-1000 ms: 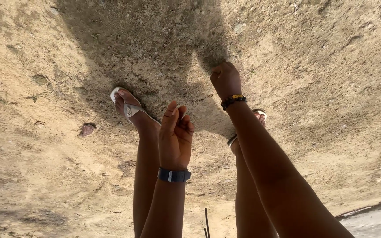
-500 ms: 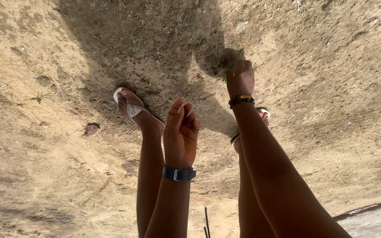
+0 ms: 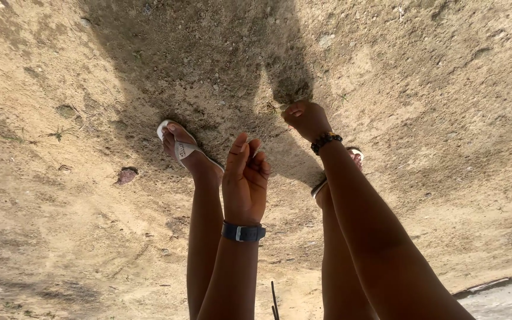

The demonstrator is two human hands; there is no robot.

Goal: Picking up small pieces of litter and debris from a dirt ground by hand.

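Since half a second ago the right hand (image 3: 307, 118) has turned at the wrist and drawn a little toward the left of the frame, its fingers now curled with the tips pinched together at the sandy ground (image 3: 434, 106), beside a tiny green sprout (image 3: 275, 108) at the shadow's edge. Whether anything is held between those fingertips cannot be told. A dark beaded bracelet (image 3: 326, 141) circles that wrist. The left hand (image 3: 245, 178) has barely shifted: it hangs in the middle of the frame, empty, its fingers loosely curled and slightly apart, a dark wristband (image 3: 243, 232) below it. Behind the left arm, a foot in a white sandal (image 3: 180, 146) is planted on the dirt; the other sandal (image 3: 355, 155) peeks out behind the right forearm. A reddish stone (image 3: 127, 175) lies left of centre. The person's shadow covers the upper middle.
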